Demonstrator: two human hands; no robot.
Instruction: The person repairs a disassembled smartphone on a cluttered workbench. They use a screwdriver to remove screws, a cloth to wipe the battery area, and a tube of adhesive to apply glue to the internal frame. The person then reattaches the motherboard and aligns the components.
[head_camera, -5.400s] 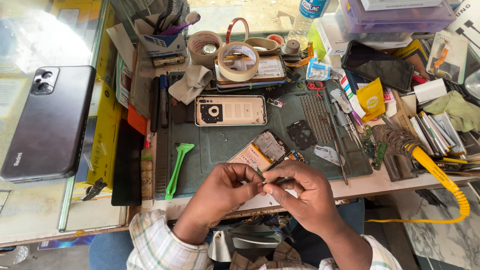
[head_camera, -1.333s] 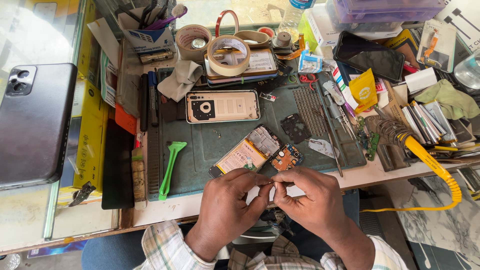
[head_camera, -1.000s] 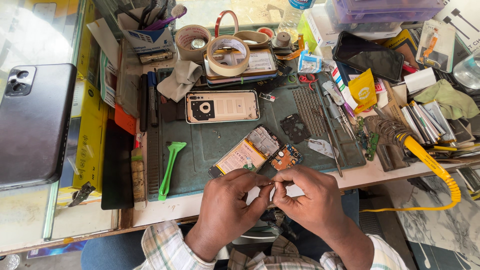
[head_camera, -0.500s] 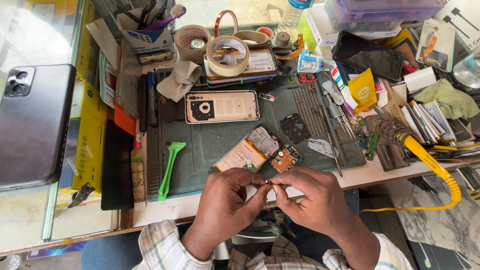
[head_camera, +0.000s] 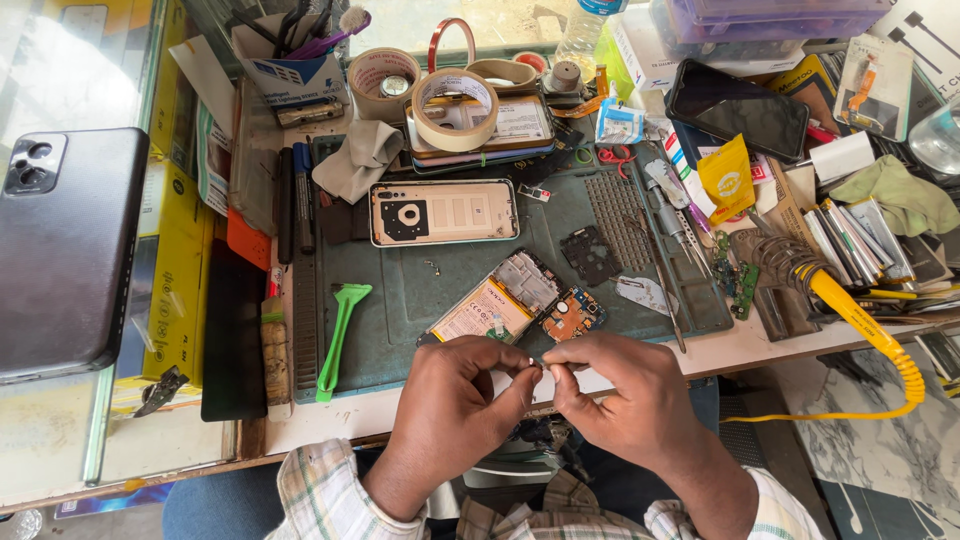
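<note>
- Your left hand (head_camera: 455, 405) and right hand (head_camera: 625, 400) meet at the near edge of the table (head_camera: 330, 420), fingertips pressed together over a tiny part (head_camera: 541, 364) that sits between them.
- Your left fingers (head_camera: 520, 385) are closed in a pinch on one side of that part; your right fingers (head_camera: 560, 358) pinch it from the other side.
- The part is too small to make out beyond a pale, thin sliver showing in the gap between thumb and forefinger.
- Just beyond your fingertips lies an opened phone body (head_camera: 505, 300), its yellow battery label and metal shielding exposed, tilted on the green work mat (head_camera: 400, 290).
- Touching its right end is a small orange-and-blue circuit board (head_camera: 572, 314); a dark square piece (head_camera: 590, 254) rests a little farther off.
- A green plastic pry tool (head_camera: 338, 335) lies on the mat's left side, well apart from your hands.
- Farther up the mat sits a pale gold phone back cover (head_camera: 443, 212), inner face up.
- At the far edge, a roll of tape (head_camera: 455, 106) rests on a stack of flat phones.
- A dark phone (head_camera: 65, 250) lies face down far to your left.
</note>
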